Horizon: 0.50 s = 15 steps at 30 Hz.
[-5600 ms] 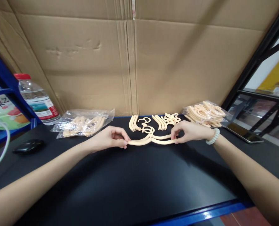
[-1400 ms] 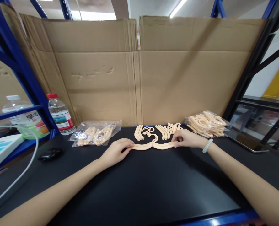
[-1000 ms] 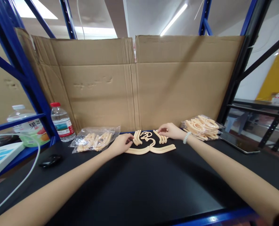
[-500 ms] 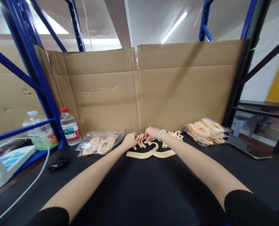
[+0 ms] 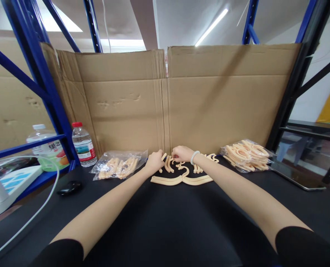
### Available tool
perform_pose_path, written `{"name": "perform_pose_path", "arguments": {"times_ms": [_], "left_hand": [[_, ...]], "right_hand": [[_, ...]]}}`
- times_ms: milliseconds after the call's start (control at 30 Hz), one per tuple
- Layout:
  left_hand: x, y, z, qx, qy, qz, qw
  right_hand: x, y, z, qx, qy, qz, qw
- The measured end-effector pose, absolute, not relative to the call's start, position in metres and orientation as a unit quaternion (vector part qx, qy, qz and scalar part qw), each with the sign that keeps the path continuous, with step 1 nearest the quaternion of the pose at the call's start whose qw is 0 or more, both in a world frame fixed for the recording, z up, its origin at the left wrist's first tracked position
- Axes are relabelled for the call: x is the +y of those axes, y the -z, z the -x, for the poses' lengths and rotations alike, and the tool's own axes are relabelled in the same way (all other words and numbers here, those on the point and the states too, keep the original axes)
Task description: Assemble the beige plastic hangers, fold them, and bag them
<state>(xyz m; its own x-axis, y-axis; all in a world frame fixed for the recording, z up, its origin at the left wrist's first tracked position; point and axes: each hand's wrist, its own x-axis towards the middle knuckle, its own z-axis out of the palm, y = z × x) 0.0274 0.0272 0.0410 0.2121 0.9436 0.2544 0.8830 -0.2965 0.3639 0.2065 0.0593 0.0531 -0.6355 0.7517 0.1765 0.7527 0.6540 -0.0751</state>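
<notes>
So, left hand (image 5: 155, 161): you pinch a curved strip (image 5: 164, 157).
Right hand (image 5: 182, 153): at small pieces (image 5: 179, 164), can't tell grip.
Hanger (image 5: 178, 181): nearer you than both hands, likely for room.

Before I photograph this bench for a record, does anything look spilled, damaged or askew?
Nothing stands out: no spill or break shows. The clothes hanger lies flat and the water bottle is capped. The right forearm partly hides some loose pieces.

Near tabletop (image 5: 165, 230) lies open to pass; beige pieces (image 5: 169, 181), then cardboard wall (image 5: 226, 96), block the back.
</notes>
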Motion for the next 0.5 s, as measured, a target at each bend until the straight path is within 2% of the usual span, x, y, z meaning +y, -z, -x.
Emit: {"name": "perform_pose_path", "arguments": {"times_ms": [233, 400, 433, 500], "left_hand": [[-0.028, -0.042, -0.024, 0.464, -0.394, -0.772, 0.183], [-0.074, -0.019, -0.023, 0.379, -0.44, -0.763, 0.285], [-0.081, -0.014, -0.023, 0.351, -0.46, -0.743, 0.336], [-0.09, -0.007, -0.022, 0.324, -0.477, -0.714, 0.398]], "right_hand": [[0.02, -0.066, -0.239, -0.801, -0.047, 0.441, 0.401], [-0.033, -0.046, -0.246, -0.751, -0.192, 0.423, 0.468], [-0.044, -0.041, -0.246, -0.738, -0.234, 0.417, 0.477], [-0.064, -0.032, -0.245, -0.656, -0.412, 0.385, 0.501]]}}
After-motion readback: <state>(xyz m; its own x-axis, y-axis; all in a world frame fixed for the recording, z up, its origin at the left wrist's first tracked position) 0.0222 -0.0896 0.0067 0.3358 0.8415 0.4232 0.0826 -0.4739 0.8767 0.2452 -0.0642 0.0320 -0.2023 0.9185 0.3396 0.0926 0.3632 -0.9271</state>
